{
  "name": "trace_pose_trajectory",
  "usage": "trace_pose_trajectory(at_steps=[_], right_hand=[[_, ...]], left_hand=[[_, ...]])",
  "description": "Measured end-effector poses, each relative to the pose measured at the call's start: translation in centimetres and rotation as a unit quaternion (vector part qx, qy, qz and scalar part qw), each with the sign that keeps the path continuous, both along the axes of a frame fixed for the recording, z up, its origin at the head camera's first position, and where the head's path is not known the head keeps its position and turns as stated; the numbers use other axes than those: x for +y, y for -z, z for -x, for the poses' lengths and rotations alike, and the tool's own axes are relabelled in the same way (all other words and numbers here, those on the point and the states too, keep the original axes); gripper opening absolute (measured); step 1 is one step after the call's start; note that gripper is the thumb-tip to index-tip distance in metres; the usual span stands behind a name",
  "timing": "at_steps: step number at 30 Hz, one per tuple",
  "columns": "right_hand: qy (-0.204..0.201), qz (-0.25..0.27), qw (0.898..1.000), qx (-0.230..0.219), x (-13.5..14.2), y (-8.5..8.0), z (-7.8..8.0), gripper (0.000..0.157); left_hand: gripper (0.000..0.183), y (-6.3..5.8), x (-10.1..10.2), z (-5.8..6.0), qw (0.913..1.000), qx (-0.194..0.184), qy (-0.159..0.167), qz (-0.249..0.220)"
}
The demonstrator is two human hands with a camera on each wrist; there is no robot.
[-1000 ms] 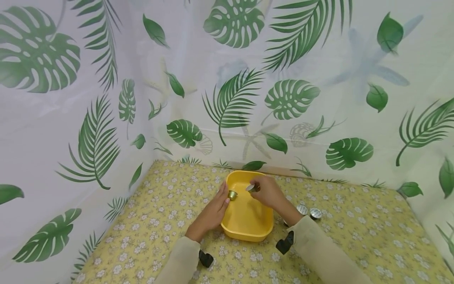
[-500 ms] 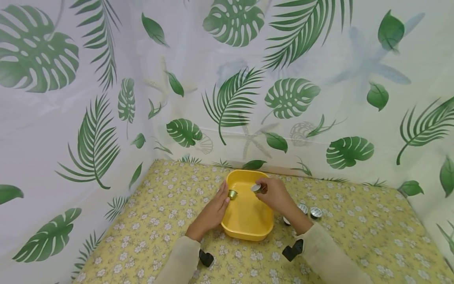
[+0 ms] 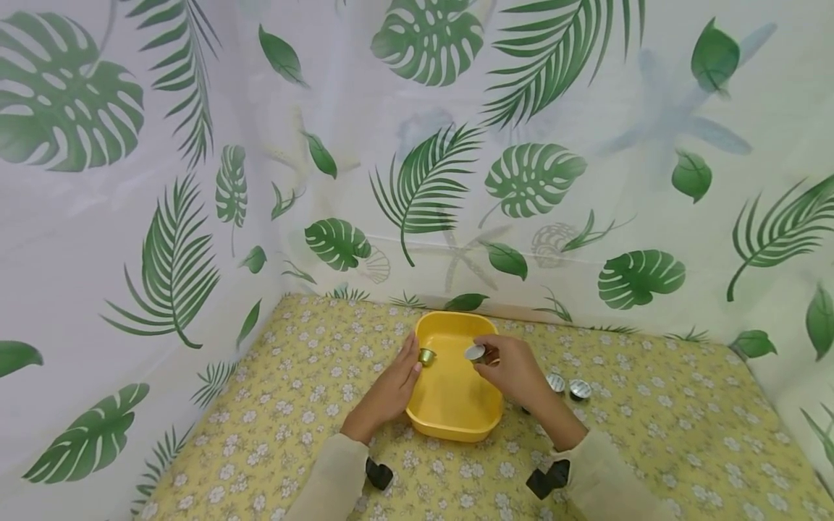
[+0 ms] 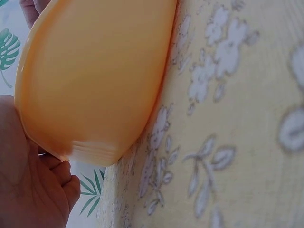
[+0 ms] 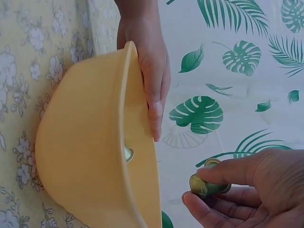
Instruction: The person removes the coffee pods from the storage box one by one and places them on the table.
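Observation:
A yellow plastic basin [image 3: 449, 427] sits on the flowered cloth. My left hand [image 3: 391, 383] grips its left rim, fingers on the outer side and thumb at the edge; in the left wrist view the fingers curl at the basin's side. Inside the basin, close to that thumb, lies a green-gold coffee capsule [image 3: 426, 357], partly visible in the right wrist view. Over the basin's right half, my right hand [image 3: 511, 365] pinches another green coffee capsule [image 5: 204, 185] between thumb and fingers. Its pale lid faces up in the head view.
To the right of the basin stand several capsules with silvery lids, such as a dark capsule [image 3: 580, 390] and one beside the right wrist [image 3: 555, 382]. A leaf-printed curtain [image 3: 456, 181] rises right behind the basin and along the left side.
My right hand, with the capsule pinched in it, has drifted right and slightly toward me over the basin. The left hand, the basin and the capsule inside have stayed put.

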State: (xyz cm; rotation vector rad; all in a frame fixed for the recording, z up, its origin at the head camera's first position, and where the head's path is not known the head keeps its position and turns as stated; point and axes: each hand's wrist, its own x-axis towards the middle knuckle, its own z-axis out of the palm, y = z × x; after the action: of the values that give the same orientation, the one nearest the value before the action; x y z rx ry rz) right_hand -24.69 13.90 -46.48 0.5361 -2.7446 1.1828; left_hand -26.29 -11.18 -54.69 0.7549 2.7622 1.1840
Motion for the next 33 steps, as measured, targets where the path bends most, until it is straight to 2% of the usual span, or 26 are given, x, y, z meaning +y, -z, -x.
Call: trace_pose_trajectory(at_steps=[9, 17, 24, 33], right_hand=[[0.008, 0.022, 1.000, 0.000, 0.5, -0.4, -1.8, 0.039], [0.023, 0.026, 0.999, 0.016, 1.4, 0.2, -2.7, 0.038], [0.049, 0.032, 0.998, 0.009, 2.4, 0.3, -3.5, 0.036], [0.059, 0.041, 0.997, 0.014, 3.6, 0.3, -4.6, 0.044]], left_hand=[[0.058, -0.1, 0.1, -0.2, 1.0000, 0.000, -0.003, 0.003], [0.058, -0.1, 0.0, -0.4, 1.0000, -0.004, -0.002, -0.002], [0.059, -0.1, 0.0, -0.2, 1.0000, -0.001, -0.002, -0.006], [0.060, 0.0, 0.1, -0.1, 0.9999, -0.006, 0.001, -0.008]])
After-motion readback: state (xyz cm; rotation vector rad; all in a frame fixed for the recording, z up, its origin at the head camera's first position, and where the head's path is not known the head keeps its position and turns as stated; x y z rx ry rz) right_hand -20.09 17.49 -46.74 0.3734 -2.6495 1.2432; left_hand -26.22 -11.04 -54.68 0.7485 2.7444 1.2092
